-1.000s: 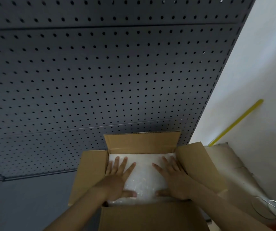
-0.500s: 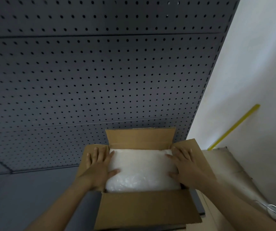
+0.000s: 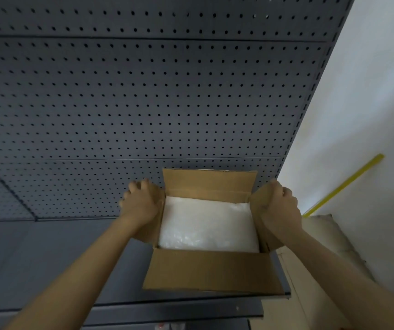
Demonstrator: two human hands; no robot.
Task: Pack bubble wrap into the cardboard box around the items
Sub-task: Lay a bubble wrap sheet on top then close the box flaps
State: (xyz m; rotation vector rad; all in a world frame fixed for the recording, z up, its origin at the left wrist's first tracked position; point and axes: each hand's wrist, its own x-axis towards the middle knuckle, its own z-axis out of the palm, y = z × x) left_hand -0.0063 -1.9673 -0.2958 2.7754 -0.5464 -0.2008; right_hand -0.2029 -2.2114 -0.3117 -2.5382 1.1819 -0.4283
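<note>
An open cardboard box (image 3: 212, 270) stands on a dark shelf in front of me. White bubble wrap (image 3: 207, 225) fills its opening and hides whatever lies underneath. My left hand (image 3: 141, 203) is curled over the top edge of the box's left side flap. My right hand (image 3: 280, 208) grips the right side flap in the same way. Both side flaps stand raised. The far flap is upright and the near flap hangs out towards me.
A dark grey pegboard panel (image 3: 143, 103) rises behind the box. A white wall (image 3: 362, 115) with a yellow strip (image 3: 343, 184) leaning on it is at the right. A beige sack-like bundle (image 3: 329, 236) lies right of the box. The dark shelf (image 3: 48, 258) extends left.
My hands left the bubble wrap, moved outward and took hold of the two side flaps, which are now lifted upright.
</note>
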